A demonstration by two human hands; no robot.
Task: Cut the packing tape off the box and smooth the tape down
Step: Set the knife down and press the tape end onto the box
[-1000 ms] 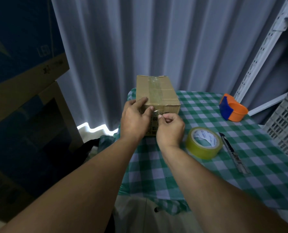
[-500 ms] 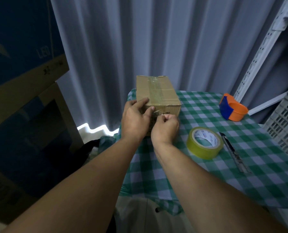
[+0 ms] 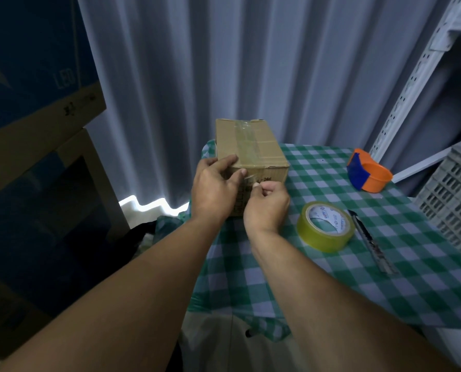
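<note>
From the head camera, a small brown cardboard box (image 3: 250,154) sits at the far left corner of the tabletop (image 3: 318,277), which is covered in a green-and-white checked cloth. A strip of clear packing tape (image 3: 246,146) runs lengthwise along the top seam and folds over the near edge onto the front face, where dark print shows beside it. The left hand (image 3: 214,187) clasps the box's near left corner, fingers on the lid and thumb pressed on the front by the tape. The right hand (image 3: 267,204) is curled just in front of the box, thumb and forefinger pinching together at the tape's lower end; both hands hide much of the front face.

To the right of the hands lies a yellowish roll of tape (image 3: 326,226), flat on the cloth. Just beside it, a utility knife (image 3: 370,241) lies pointing away. Farther back stands an orange and blue tape dispenser (image 3: 369,174). A white slotted crate (image 3: 452,200) crowds the right edge, grey curtains (image 3: 250,63) hang behind, and large cartons (image 3: 36,108) stand at the left
</note>
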